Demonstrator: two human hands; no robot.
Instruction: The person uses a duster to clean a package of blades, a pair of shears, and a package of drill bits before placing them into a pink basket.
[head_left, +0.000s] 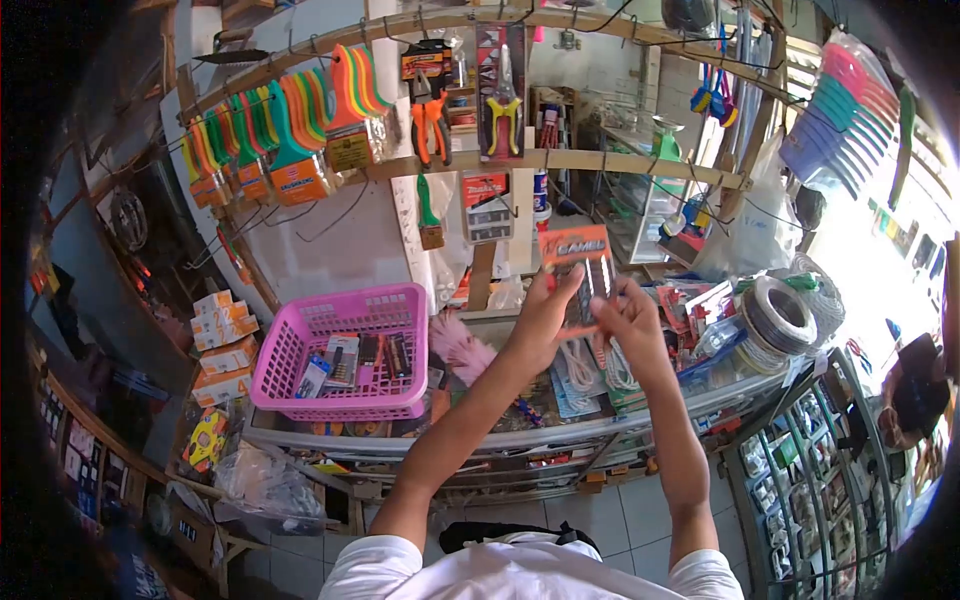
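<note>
A wooden rack spans the back of the stall, hung with pliers and rows of bright-handled brushes. Below it runs the glass-topped desk, crowded with stock: a pink basket of small packs on the left, coiled wire on the right and white cord between them. Above the middle of the desk the person holds up a small clear packet with an orange header card, well clear of the goods beneath. The left hand has its grip closed on the packet's left edge, fingers reaching up its side; the right hand pinches the lower right part, thumb toward the front. What the packet holds is too small to tell. To handle it well, it seems best for both hands to keep a light hold on the edges, so the header card stays flat and readable and the plastic is not crushed, and to keep it over the desk in case it slips.
</note>
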